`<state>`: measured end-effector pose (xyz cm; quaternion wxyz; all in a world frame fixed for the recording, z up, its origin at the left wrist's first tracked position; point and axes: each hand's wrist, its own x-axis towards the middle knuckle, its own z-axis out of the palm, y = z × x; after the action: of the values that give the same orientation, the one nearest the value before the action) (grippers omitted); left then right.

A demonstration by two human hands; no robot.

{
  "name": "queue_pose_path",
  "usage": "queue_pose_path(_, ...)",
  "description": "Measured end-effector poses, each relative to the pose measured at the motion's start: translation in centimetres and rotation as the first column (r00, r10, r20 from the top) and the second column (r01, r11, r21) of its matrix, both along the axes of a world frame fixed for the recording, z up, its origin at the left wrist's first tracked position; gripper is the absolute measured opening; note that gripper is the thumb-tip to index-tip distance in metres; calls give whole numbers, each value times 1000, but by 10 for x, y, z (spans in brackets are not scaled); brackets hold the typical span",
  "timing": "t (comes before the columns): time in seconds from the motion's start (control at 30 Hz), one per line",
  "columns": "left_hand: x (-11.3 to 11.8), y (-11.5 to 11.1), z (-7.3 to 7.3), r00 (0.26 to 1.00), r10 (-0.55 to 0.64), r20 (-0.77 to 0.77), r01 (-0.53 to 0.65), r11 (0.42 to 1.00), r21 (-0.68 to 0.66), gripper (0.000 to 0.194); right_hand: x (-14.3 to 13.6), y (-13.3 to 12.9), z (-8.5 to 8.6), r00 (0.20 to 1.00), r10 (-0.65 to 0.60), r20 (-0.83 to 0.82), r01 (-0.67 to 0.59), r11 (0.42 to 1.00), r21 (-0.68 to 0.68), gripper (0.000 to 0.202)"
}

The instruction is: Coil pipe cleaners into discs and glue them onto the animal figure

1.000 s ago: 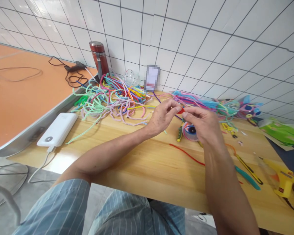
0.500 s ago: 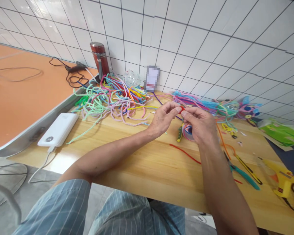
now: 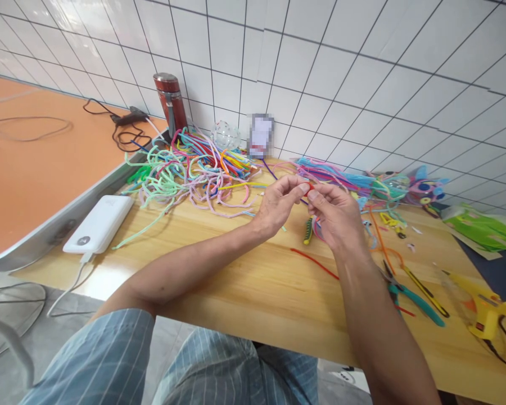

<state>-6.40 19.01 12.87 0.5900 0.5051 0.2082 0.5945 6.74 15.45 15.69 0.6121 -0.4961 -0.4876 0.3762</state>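
Note:
Above the middle of the table, both hands meet over a small red pipe cleaner piece (image 3: 308, 188), mostly covered by the fingertips. My left hand (image 3: 281, 203) pinches it between thumb and forefinger. From the other side, my right hand (image 3: 335, 214) pinches it too, with the fingers curled. Below the right hand lies a longer red pipe cleaner (image 3: 314, 262), partly hidden by the forearm. A green-and-yellow handled tool (image 3: 307, 230) lies just under the hands, beside a round item that the right hand mostly hides.
Loose pipe cleaners (image 3: 164, 180) pile up at the back left, near a red thermos (image 3: 171, 107) and a phone (image 3: 260, 136). A white power bank (image 3: 96, 224) lies at left. Teal pliers (image 3: 417, 304), a yellow cutter (image 3: 425, 291) and a yellow glue gun (image 3: 489, 306) lie at right.
My right hand has shifted slightly left and its fingers have turned around the red piece. My left hand keeps its pinch almost in place.

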Motion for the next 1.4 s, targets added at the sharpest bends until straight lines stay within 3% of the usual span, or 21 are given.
queue_pose_path(0.2, 5, 0, -5, 988, -115, 104, 130, 980, -149, 43, 1, -1, 0, 1000, 17, -8, -16, 1000, 19, 34)
queue_pose_path(0.43, -10, 8, 12, 974, -215, -73, 218, 975, 35, 44, 23, -7, 10, 937, -49, 345, 23, 997, 79, 22)
queue_pose_path(0.53, -9, 6, 14, 984, -168, -66, 170, 985, 35, 43, 17, -7, 6, 942, -75, 326, 43, 994, 103, 22)
queue_pose_path(0.73, 1, -6, 5, 1000, -5, 1, 5, 998, -59, 34, -14, -7, -10, 947, -248, 206, 189, 945, 267, 25)
queue_pose_path(1.1, 12, -27, 0, 990, -59, 129, 93, 955, -283, 32, -15, -19, -29, 927, -344, 146, 280, 899, 338, 28)
queue_pose_path(1.23, 14, -30, -3, 994, -101, 41, 108, 964, -241, 30, -2, -27, -34, 912, -358, 198, 291, 908, 303, 30)
queue_pose_path(1.4, 14, -27, -7, 984, -138, -111, 127, 986, -107, 27, 20, -42, -29, 861, -328, 389, 224, 931, 289, 31)
